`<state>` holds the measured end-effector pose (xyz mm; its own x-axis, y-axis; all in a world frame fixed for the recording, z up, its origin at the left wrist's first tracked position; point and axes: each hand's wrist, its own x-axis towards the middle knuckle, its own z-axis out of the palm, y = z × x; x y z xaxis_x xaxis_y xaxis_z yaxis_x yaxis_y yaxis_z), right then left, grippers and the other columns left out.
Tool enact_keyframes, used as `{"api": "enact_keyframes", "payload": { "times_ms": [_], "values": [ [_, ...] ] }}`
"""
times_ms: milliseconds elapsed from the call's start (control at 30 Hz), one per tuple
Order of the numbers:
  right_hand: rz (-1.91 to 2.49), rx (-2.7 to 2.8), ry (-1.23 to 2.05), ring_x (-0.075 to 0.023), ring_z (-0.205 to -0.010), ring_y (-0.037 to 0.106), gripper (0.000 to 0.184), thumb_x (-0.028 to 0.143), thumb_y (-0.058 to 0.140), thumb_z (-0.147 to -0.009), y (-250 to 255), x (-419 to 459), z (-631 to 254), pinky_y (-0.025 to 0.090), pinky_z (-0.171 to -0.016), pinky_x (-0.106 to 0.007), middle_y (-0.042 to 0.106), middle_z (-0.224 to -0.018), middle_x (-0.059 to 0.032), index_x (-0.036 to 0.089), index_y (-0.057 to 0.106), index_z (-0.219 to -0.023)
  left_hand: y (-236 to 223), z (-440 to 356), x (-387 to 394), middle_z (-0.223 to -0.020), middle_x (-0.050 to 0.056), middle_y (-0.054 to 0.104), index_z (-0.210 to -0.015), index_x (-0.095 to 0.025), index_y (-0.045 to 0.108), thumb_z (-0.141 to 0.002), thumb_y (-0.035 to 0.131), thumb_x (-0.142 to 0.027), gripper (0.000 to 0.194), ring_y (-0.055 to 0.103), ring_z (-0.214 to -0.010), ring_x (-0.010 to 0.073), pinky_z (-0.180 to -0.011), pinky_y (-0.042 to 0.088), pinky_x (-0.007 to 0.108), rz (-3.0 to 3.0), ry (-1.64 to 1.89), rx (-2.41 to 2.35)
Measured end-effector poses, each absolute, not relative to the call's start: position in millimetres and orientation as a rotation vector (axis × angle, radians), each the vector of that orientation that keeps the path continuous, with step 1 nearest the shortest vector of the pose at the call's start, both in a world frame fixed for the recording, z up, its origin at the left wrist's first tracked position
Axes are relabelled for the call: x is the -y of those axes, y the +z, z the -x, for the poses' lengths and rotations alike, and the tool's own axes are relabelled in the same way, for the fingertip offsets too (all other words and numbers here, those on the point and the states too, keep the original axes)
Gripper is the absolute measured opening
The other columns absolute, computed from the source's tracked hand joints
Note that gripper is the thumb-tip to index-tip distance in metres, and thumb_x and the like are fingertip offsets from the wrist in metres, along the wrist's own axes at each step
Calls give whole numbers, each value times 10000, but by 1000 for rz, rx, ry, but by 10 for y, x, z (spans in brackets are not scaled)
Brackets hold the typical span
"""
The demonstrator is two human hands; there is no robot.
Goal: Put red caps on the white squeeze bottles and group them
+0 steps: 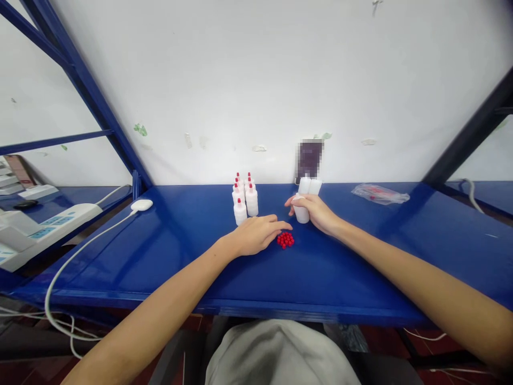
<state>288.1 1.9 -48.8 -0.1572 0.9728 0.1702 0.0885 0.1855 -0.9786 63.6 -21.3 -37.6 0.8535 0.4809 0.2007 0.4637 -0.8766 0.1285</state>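
Right hand [316, 213] has a white bottle [302, 215] wrapped between thumb and fingers. Grip sits on the upper part; lower body sticks out below the fingers, near upright. Can't tell whether its base touches the blue table [320, 272].

Left hand [256, 235] is palm-down, fingers stretched toward the right hand, tips over the far edge of the loose red caps [286, 240]. Can't tell if it's pinching one; thumb side and fingertips too small to read. Cap pile lies just beside those fingers, on the near side of the held bottle, a bit to its left, apart from it.

Two uncapped bottles [304, 185] stand right behind the right hand, partly covered by it. Red-tipped bottles [251, 201] stand beyond the left hand in two rows running toward the wall [224, 80]: four tips visible in the left row, three in the right. Clear plastic bag [380, 194] with something red inside lies farther right, well apart from both hands.
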Motion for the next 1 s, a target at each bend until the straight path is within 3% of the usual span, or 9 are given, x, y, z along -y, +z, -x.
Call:
{"api": "enact_keyframes", "payload": {
  "times_ms": [233,467,800,1000],
  "values": [
    [1123,1651,923,-186,-715,644,224,368,581,-778,-429,110,-2826,481,-668,-292,676,-739,-53,157,636,-728,-359,-625,209,-1061,58,577,-1288,-259,581,-1028,314,-278,373,615,-904,158,-805,478,261,-2928,356,-690],
    [1099,1752,804,-147,-578,563,168,272,499,-812,-414,168,-2820,470,-606,-283,583,-626,21,183,581,-928,-375,-652,192,-1008,50,589,-1209,-231,614,-1013,389,-294,305,612,-870,163,-783,474,273,-2913,375,-727],
    [1210,2027,441,-163,-665,578,234,310,490,-891,-425,192,-2875,429,-671,-289,650,-793,9,229,617,-1070,-422,-668,132,-921,42,603,-1059,-192,612,-986,455,-259,185,589,-823,157,-765,461,269,-2833,476,-704],
    [1238,2190,279,-165,-679,553,175,293,463,-896,-356,271,-2843,362,-659,-276,636,-777,5,217,612,-946,-433,-687,139,-811,14,600,-1066,-184,597,-984,461,-281,187,543,-698,130,-678,436,247,-2689,848,-782]
  ]
}}
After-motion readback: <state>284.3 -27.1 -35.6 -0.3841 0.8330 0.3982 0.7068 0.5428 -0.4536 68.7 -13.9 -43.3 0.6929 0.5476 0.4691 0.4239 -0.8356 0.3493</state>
